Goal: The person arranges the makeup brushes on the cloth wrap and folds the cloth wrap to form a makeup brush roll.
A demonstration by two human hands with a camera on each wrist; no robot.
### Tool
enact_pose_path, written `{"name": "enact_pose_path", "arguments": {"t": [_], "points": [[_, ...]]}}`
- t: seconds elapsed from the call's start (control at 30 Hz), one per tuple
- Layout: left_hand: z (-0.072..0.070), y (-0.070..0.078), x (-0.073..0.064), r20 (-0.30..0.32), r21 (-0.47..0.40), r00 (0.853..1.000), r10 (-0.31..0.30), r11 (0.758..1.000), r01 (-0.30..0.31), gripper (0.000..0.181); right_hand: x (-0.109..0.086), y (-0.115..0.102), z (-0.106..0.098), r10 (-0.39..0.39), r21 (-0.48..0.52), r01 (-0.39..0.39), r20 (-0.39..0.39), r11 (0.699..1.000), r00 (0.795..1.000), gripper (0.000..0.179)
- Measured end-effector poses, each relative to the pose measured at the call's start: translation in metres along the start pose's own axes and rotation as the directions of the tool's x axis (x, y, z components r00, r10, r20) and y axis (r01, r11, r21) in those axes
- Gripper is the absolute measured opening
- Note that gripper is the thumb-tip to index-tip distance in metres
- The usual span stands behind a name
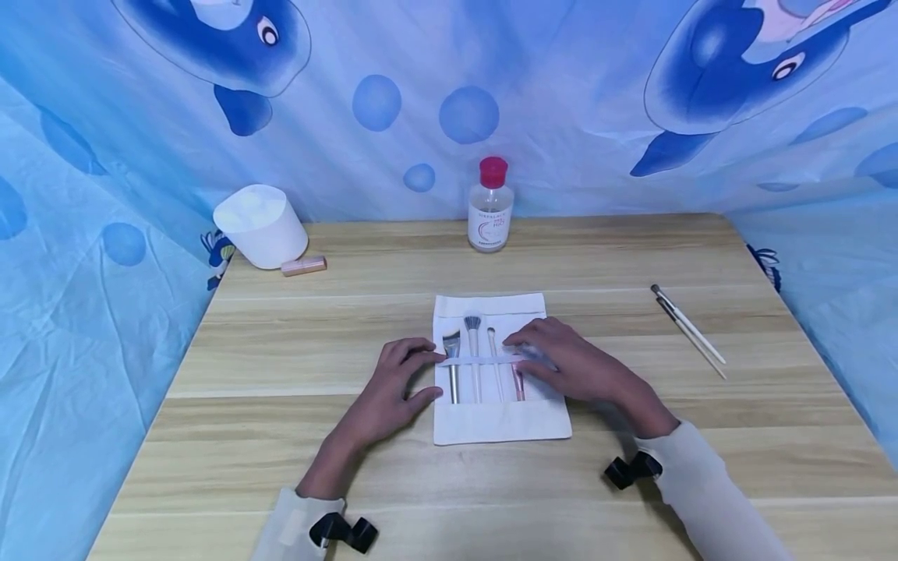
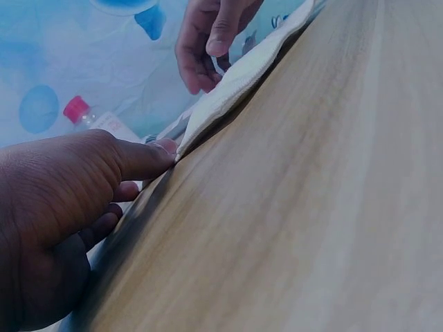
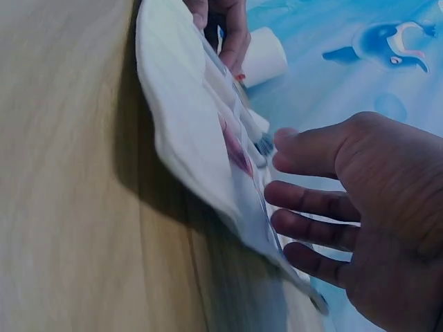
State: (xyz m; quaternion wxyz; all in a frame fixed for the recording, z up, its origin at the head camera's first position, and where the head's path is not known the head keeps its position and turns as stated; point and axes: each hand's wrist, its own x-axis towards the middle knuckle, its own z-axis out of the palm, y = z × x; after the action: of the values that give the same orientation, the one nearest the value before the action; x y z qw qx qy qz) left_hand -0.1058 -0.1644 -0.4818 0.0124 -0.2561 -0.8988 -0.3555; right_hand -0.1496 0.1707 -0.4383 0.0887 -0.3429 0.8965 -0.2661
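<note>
A white fabric brush pouch lies unrolled on the table, with several makeup brushes tucked under its elastic strap. Among them are a wide flat brush, a fluffy brush and a slim small-headed brush. A pink handle shows below my right hand, its upper end hidden. My left hand touches the pouch's left edge with thumb and fingertips. Over the right side of the pouch is my right hand, its fingers loosely bent and apart, holding nothing in the right wrist view.
Two slim brushes lie on the wooden table to the right. At the back stands a clear bottle with a red cap. A white roll and a small pink tube sit back left. Blue printed curtain surrounds the table.
</note>
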Motion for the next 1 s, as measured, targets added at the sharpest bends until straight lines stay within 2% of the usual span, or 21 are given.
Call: {"name": "enact_pose_path", "arguments": {"t": [0.13,0.23,0.33,0.43,0.57,0.63,0.7,0.8,0.9,1.0], "points": [[-0.001,0.001,0.0,0.001,-0.003,1.0,0.0,1.0,0.0,0.046,-0.009,0.013,-0.01,0.034,-0.018,-0.036,-0.095,0.999,0.995,0.032],[0.0,0.0,0.0,-0.004,-0.001,1.0,0.005,1.0,-0.005,0.046,-0.017,0.028,-0.022,0.046,-0.036,-0.054,-0.213,0.998,0.976,0.025],[0.001,0.0,0.0,-0.009,0.003,1.0,0.015,1.0,-0.015,0.046,-0.029,0.046,-0.035,0.09,-0.039,-0.109,-0.337,0.993,0.937,0.019],[0.001,-0.001,0.0,-0.01,0.002,1.0,0.018,1.0,-0.018,0.045,-0.046,0.058,-0.05,0.23,0.016,-0.244,-0.405,0.97,0.885,0.021],[0.001,0.0,0.0,-0.008,0.002,1.0,0.008,1.0,-0.008,0.045,-0.069,0.072,-0.067,0.412,0.055,-0.428,-0.403,0.902,0.817,0.032],[0.0,0.0,0.0,-0.005,0.002,1.0,0.005,1.0,-0.005,0.045,-0.078,0.08,-0.073,0.459,0.028,-0.488,-0.392,0.873,0.798,0.033],[0.0,0.0,0.0,-0.001,0.0,1.0,0.001,1.0,-0.001,0.045,-0.085,0.089,-0.076,0.494,-0.007,-0.534,-0.37,0.845,0.787,0.032],[0.0,0.0,-0.001,-0.002,-0.007,1.0,0.007,1.0,-0.007,0.045,-0.094,0.1,-0.077,0.532,-0.041,-0.575,-0.328,0.817,0.78,0.031],[0.0,0.001,-0.001,-0.008,-0.012,1.0,0.012,1.0,-0.012,0.046,-0.098,0.105,-0.074,0.565,-0.031,-0.599,-0.298,0.8,0.769,0.032],[0.0,0.001,0.0,-0.013,-0.009,1.0,0.016,1.0,-0.017,0.046,-0.098,0.105,-0.071,0.59,-0.013,-0.623,-0.304,0.782,0.748,0.032]]}}
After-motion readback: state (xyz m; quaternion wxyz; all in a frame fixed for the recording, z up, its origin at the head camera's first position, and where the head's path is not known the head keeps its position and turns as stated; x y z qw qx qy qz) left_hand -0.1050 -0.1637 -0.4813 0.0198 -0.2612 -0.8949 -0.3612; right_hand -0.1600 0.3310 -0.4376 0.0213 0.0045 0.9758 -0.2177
